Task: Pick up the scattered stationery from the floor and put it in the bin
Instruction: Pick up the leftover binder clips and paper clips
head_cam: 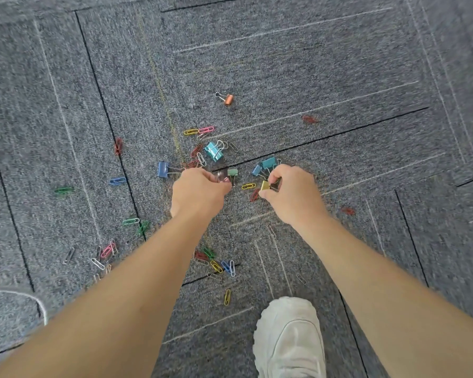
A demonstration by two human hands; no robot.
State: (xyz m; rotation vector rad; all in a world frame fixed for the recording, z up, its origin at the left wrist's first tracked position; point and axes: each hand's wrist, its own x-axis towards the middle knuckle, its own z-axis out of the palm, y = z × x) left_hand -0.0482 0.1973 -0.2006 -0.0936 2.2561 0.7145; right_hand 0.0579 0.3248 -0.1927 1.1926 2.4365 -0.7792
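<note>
A white shoe (290, 339) stands on the grey carpet floor (339, 64), between two bare forearms. Far left lie a green paper clip (63, 190) and a red paper clip (118, 145), and nearer the camera a loose bunch of paper clips (104, 253). A blue clip (163, 169) lies just left of the left hand (200, 192). That hand's fingers (224, 184) are curled beside a mint clip (232, 172); I cannot tell whether they grasp anything. Farther off, teal clips (213, 150) lie heaped among paper clips, and an orange clip (228, 99) lies apart. The right hand (290, 195) pinches a gold clip (265, 186) in its fingers, near the floor. Just beyond its fingers lie two more binder clips (265, 165).
</note>
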